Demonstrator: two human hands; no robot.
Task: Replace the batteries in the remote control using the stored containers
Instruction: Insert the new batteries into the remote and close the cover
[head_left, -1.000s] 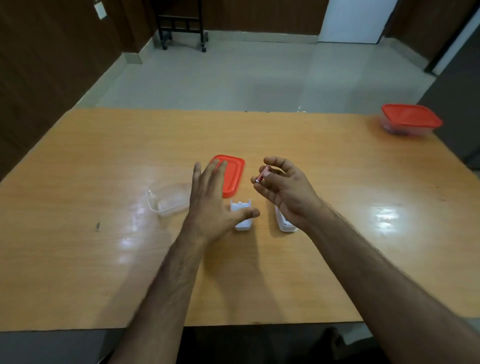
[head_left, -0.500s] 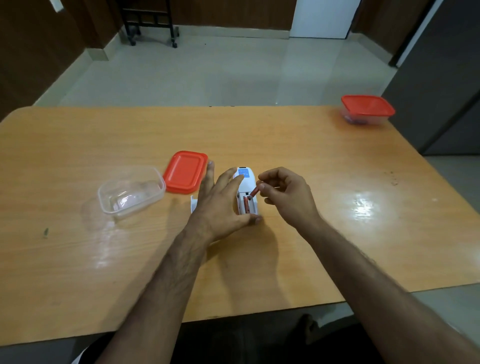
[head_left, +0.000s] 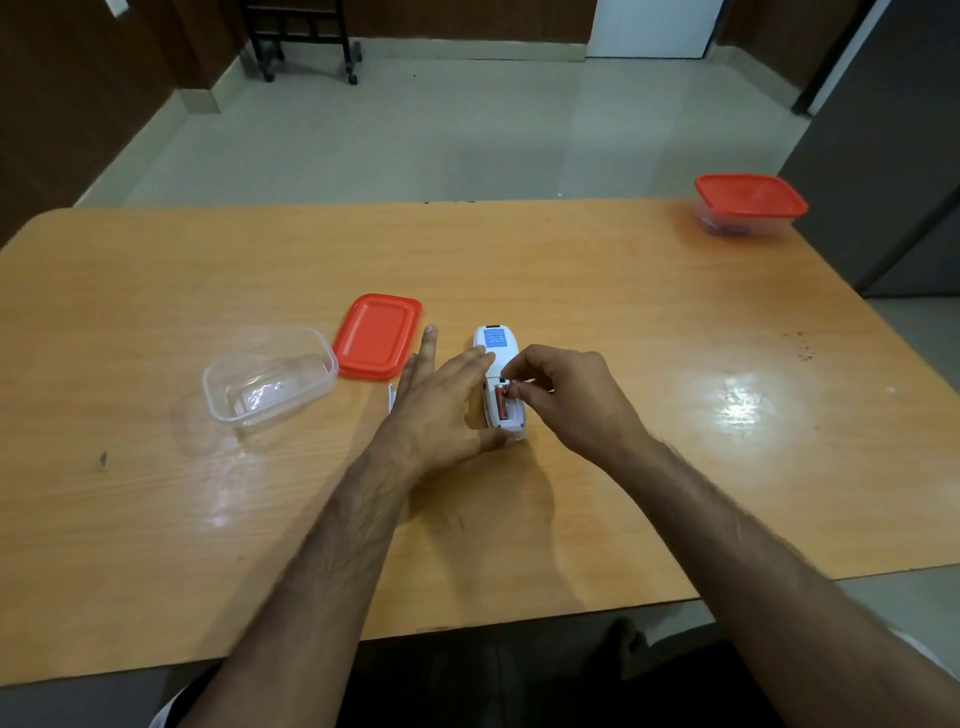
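Battery (head_left: 511, 385) has dropped to the remote (head_left: 500, 384) bay; my right hand (head_left: 566, 395) pinches it beside one seated, left hand (head_left: 441, 405) flat, steadying.

A second ago my right hand (head_left: 566, 400) held the second battery (head_left: 513, 387) up in the air; now I've brought it down to the remote (head_left: 496, 364), beside the one already seated (head_left: 502, 406). My left hand (head_left: 441, 410) has shifted from the cover onto the remote.
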